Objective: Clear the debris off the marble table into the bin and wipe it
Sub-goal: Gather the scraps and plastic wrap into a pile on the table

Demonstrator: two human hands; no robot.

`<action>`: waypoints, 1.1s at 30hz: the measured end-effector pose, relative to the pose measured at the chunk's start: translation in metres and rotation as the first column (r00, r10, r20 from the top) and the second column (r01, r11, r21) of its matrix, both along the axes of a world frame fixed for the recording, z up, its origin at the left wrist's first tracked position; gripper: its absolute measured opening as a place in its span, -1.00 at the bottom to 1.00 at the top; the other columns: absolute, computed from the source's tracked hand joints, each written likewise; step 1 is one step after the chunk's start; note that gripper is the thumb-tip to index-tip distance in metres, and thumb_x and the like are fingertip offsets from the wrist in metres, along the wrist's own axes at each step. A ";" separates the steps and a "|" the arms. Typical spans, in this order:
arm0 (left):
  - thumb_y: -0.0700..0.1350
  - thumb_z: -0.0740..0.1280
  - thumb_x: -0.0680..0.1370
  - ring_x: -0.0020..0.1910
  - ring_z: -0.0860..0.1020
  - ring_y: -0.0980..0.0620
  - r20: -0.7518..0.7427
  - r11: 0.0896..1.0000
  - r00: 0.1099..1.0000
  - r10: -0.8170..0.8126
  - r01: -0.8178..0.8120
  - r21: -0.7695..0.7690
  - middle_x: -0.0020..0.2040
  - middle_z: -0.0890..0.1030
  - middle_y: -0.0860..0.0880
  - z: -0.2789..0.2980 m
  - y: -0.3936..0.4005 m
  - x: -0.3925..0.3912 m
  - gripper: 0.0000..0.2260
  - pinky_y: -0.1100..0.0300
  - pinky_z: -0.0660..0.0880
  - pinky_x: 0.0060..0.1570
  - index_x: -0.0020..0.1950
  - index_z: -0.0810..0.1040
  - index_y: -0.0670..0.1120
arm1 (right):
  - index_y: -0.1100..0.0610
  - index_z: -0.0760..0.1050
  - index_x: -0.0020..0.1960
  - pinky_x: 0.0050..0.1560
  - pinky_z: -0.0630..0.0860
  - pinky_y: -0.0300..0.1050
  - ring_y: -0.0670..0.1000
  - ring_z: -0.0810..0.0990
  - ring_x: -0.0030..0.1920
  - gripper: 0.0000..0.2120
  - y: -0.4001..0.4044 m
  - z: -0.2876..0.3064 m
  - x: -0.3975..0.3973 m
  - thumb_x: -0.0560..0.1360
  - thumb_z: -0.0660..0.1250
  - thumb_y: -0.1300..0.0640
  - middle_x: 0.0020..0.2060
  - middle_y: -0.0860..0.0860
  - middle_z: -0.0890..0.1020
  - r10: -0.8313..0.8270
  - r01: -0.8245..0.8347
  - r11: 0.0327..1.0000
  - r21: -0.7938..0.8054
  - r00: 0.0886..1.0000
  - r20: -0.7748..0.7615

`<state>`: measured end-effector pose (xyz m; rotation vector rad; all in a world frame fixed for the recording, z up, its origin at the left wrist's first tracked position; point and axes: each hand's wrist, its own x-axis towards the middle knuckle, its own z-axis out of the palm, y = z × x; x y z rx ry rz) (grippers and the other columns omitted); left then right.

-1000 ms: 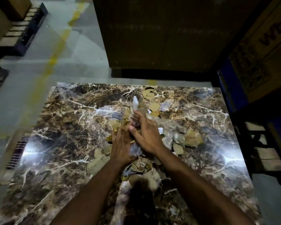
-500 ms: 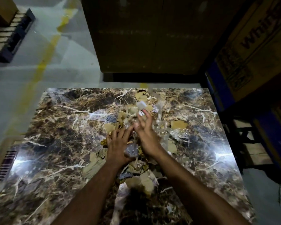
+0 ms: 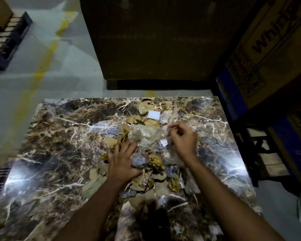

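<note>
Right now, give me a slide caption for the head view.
Left hand rests flat on cardboard scraps while right hand pinches clear plastic wrap on the marble table.

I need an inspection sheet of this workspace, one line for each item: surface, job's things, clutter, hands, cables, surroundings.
Surface: marble table, glossy, with light glare.
Job's things: debris pile of cardboard scraps and clear plastic film at the middle; a white square piece near the far edge; no bin or cloth identifiable.
Clutter: nothing seen beyond the debris.
Hands: left hand flat on the pile; right hand pinches the clear film.
Cables: nothing seen.
Surroundings: large cardboard boxes, pallet, yellow floor line.
</note>
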<state>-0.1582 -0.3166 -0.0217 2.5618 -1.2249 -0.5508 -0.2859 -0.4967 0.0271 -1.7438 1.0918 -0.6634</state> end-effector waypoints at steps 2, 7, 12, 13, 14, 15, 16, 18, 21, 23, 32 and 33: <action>0.41 0.48 0.24 0.55 0.13 -0.16 -0.003 1.000 1.000 -0.001 0.001 0.010 0.61 0.18 0.05 -0.003 0.001 0.002 0.04 -0.31 -0.18 0.50 0.61 0.14 0.11 | 0.00 0.57 0.03 -0.20 0.69 -0.01 0.06 0.69 -0.14 -0.87 -0.042 -0.001 0.010 0.61 0.32 0.22 -0.11 0.02 0.67 -0.067 0.068 0.996 -0.063 0.997 0.025; 0.49 0.36 0.14 0.56 0.13 -0.22 -0.037 1.000 0.999 0.023 -0.024 -0.009 0.60 0.22 0.02 -0.005 0.002 0.002 0.09 -0.31 -0.15 0.50 0.60 0.16 0.11 | 0.00 0.59 0.15 0.10 0.62 0.10 0.00 0.63 0.05 -0.84 -0.129 -0.012 0.075 0.63 0.27 0.07 0.06 -0.02 0.66 0.167 -0.175 0.976 -0.130 0.983 -0.070; 0.50 0.37 0.14 0.49 0.29 -0.28 0.058 0.998 0.998 0.024 -0.021 -0.063 0.51 0.39 0.01 -0.014 0.003 0.002 0.02 -0.34 -0.03 0.45 0.53 0.21 0.17 | 0.02 0.59 0.31 0.12 0.42 -0.13 0.09 0.57 0.25 -0.71 -0.158 -0.039 0.152 0.68 0.20 0.00 0.25 0.04 0.63 0.557 -0.606 0.794 -0.055 0.760 -0.337; 0.53 0.32 0.13 0.49 0.29 -0.27 0.067 0.998 0.997 0.024 -0.019 -0.067 0.50 0.40 0.02 -0.017 0.003 0.003 0.00 -0.33 -0.05 0.45 0.51 0.21 0.20 | 0.06 0.57 0.34 0.15 0.37 -0.16 0.10 0.55 0.30 -0.68 -0.158 -0.047 0.166 0.69 0.19 0.00 0.28 0.07 0.61 0.628 -0.683 0.730 -0.040 0.692 -0.354; 0.54 0.31 0.13 0.51 0.24 -0.22 0.057 0.999 0.998 0.019 -0.016 -0.046 0.52 0.36 0.06 -0.018 0.003 0.003 0.00 -0.31 -0.09 0.48 0.52 0.19 0.24 | 0.08 0.56 0.37 0.21 0.34 -0.18 0.11 0.52 0.34 -0.65 -0.154 -0.051 0.176 0.69 0.18 -0.03 0.32 0.09 0.60 0.683 -0.749 0.662 -0.035 0.622 -0.382; 0.55 0.32 0.13 0.53 0.19 -0.18 0.045 1.000 0.999 0.015 -0.014 -0.023 0.53 0.31 0.09 -0.020 0.003 0.004 0.01 -0.31 -0.11 0.51 0.53 0.20 0.26 | 0.08 0.53 0.40 0.30 0.30 -0.18 0.11 0.49 0.38 -0.62 -0.148 -0.059 0.187 0.69 0.16 -0.05 0.35 0.10 0.57 0.731 -0.811 0.584 -0.038 0.546 -0.410; 0.57 0.31 0.13 0.54 0.17 -0.14 0.044 1.000 0.999 0.015 -0.014 -0.022 0.53 0.30 0.11 -0.021 0.004 0.005 0.02 -0.31 -0.10 0.51 0.55 0.22 0.26 | 0.05 0.51 0.43 0.36 0.23 -0.18 0.08 0.44 0.42 -0.61 -0.141 -0.063 0.194 0.70 0.15 -0.07 0.40 0.09 0.53 0.761 -0.870 0.491 -0.046 0.454 -0.463; 0.60 0.27 0.13 0.52 0.19 -0.14 0.049 0.999 0.999 0.019 -0.017 -0.036 0.51 0.34 0.12 -0.022 0.005 0.005 0.01 -0.31 -0.08 0.49 0.53 0.27 0.25 | -0.07 0.46 0.45 0.47 0.16 -0.05 0.02 0.35 0.46 -0.59 -0.124 -0.076 0.203 0.68 0.13 -0.16 0.46 0.03 0.46 0.753 -0.961 0.266 -0.074 0.255 -0.606; 0.56 0.29 0.11 0.48 0.26 -0.20 0.068 0.996 0.997 0.043 -0.038 -0.081 0.46 0.42 0.06 -0.021 0.004 0.004 -0.03 -0.33 0.00 0.44 0.49 0.34 0.23 | -0.15 0.42 0.47 0.51 0.13 0.17 0.07 0.27 0.52 -0.49 -0.111 -0.075 0.201 0.62 0.00 -0.25 0.51 0.02 0.39 0.655 -0.999 0.001 -0.048 0.037 -0.754; 0.47 0.43 0.11 0.51 0.22 -0.24 0.019 0.996 0.998 0.057 -0.056 -0.075 0.50 0.37 0.04 -0.016 0.002 0.002 -0.01 -0.35 0.00 0.45 0.51 0.28 0.24 | -0.09 0.49 0.43 0.45 0.23 0.05 0.05 0.36 0.46 -0.53 -0.126 -0.087 0.180 0.63 0.10 -0.23 0.46 0.03 0.45 0.699 -0.997 -0.010 -0.076 0.047 -0.714; 0.31 0.61 0.09 0.50 0.25 -0.25 0.024 0.997 0.997 0.070 -0.071 0.028 0.54 0.32 0.01 -0.011 0.000 0.001 0.01 -0.39 0.12 0.44 0.50 0.38 0.14 | 0.17 0.65 0.17 0.25 0.31 -0.19 -0.11 0.45 0.26 -0.29 -0.162 -0.067 0.036 0.57 -0.01 -0.36 0.32 0.12 0.56 0.717 -0.950 0.310 -0.035 0.257 -0.648; 0.30 0.62 0.10 0.50 0.24 -0.26 0.026 0.997 0.997 0.077 -0.077 0.020 0.55 0.32 0.00 -0.010 0.000 0.000 0.02 -0.39 0.11 0.45 0.51 0.37 0.14 | 0.13 0.65 0.22 0.32 0.29 -0.17 -0.07 0.44 0.32 -0.26 -0.167 -0.077 0.019 0.57 -0.05 -0.39 0.36 0.10 0.54 0.711 -0.943 0.324 -0.079 0.298 -0.637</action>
